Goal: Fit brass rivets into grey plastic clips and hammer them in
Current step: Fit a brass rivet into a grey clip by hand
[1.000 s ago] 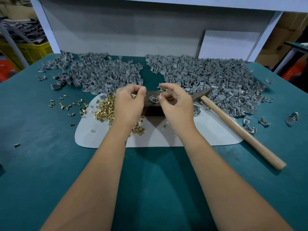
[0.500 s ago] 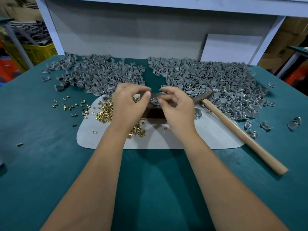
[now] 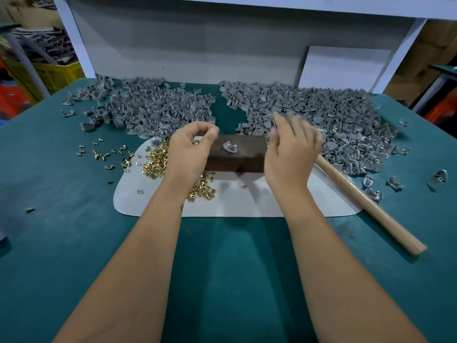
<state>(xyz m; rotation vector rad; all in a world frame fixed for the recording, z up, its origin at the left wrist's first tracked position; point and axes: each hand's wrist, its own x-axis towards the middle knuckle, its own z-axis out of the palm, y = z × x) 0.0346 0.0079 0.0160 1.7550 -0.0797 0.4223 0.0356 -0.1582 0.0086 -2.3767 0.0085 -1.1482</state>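
A single grey plastic clip lies on top of a dark brown block at the middle of the white mat. My left hand hovers at the block's left end with fingers curled and thumb meeting fingertips; what it pinches is hidden. My right hand is blurred at the block's right end, fingers loosely spread, holding nothing, above the head of the hammer. The hammer's wooden handle runs to the lower right. A heap of brass rivets lies left of the block.
Two big piles of grey clips sit at the back, one on the left and one on the right. Loose rivets and a few stray clips dot the green table. A white frame and grey panel close the back.
Both hands have let go of the clip, which now lies alone on the block. My right hand has moved right toward the hammer; my left hand has drawn slightly left.
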